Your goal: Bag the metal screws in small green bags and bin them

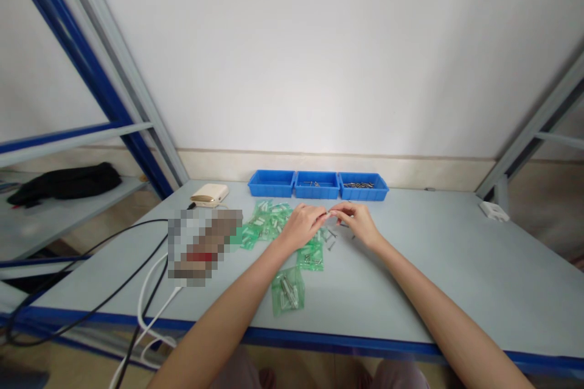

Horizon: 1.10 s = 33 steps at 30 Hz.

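My left hand (pixel 303 225) and my right hand (pixel 358 221) meet above the middle of the table, fingertips pinched together. Something small and pale is between them, too small to name. Loose screws (pixel 331 240) lie on the table just below the fingers. Beside and partly under my left hand is a pile of green plastic bags (pixel 268 220) with small pale and metal parts inside. One green bag of screws (pixel 311 257) lies below my left wrist, and another green bag (pixel 288 292) sits nearer the front edge.
Three blue bins stand in a row behind my hands: the left bin (pixel 272 183), the middle bin (pixel 317 185) with a few metal pieces, and the right bin (pixel 364 187) with many. A cream box (pixel 210 194), a pixelated area and cables (pixel 148 298) are on the left; a white adapter (pixel 493 211) is far right.
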Tool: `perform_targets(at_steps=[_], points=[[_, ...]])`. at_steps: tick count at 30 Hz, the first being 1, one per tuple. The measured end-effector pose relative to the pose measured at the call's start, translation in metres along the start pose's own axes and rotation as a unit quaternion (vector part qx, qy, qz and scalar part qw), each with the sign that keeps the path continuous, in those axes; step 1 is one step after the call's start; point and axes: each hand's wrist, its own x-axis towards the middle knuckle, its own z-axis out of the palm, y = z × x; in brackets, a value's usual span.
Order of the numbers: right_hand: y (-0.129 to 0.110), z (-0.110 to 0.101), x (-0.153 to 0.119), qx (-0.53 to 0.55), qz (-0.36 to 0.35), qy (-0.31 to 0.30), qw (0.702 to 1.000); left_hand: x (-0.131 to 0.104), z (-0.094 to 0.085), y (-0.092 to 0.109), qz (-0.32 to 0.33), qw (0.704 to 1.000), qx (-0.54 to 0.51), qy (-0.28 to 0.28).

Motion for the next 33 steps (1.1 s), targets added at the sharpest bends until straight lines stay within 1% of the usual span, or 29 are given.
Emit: perform_targets(at_steps=[4, 8, 11, 15, 18, 24, 29, 33], points=[[-0.0045, -0.0007, -0.0009, -0.027, -0.019, -0.021, 0.999, 0.0005, -0.0021, 0.0007, -0.009, 1.0, -0.008, 0.006], [-0.0048, -0.0001, -0.0011, -0.06, -0.044, -0.012, 0.997, 0.0008, -0.0022, 0.0009, -0.022, 1.0, -0.02, 0.004], [-0.0057, 0.0001, -0.0019, -0.078, -0.042, -0.011, 0.996, 0.0001, -0.0011, 0.0009, -0.031, 0.999, -0.027, 0.009], [-0.0078, -0.0006, -0.003, -0.081, -0.03, -0.03, 0.996, -0.0004, 0.0009, 0.0002, -0.032, 0.999, -0.025, 0.02], [-0.0062, -0.0001, -0.0028, -0.079, -0.038, -0.038, 0.995, 0.0006, 0.0021, -0.0009, -0.028, 0.999, -0.012, 0.012], [0.0002, 0.0017, -0.002, -0.097, -0.061, -0.044, 0.992, 0.0018, 0.002, -0.0013, -0.047, 0.999, -0.018, 0.019], [-0.0018, 0.0001, -0.0028, -0.125, -0.06, -0.04, 0.989, 0.0006, -0.0004, 0.0006, -0.028, 0.999, -0.04, 0.012], [-0.0041, -0.0001, -0.003, -0.134, -0.058, -0.043, 0.988, 0.0007, 0.0, -0.0001, -0.022, 0.999, -0.024, 0.013]])
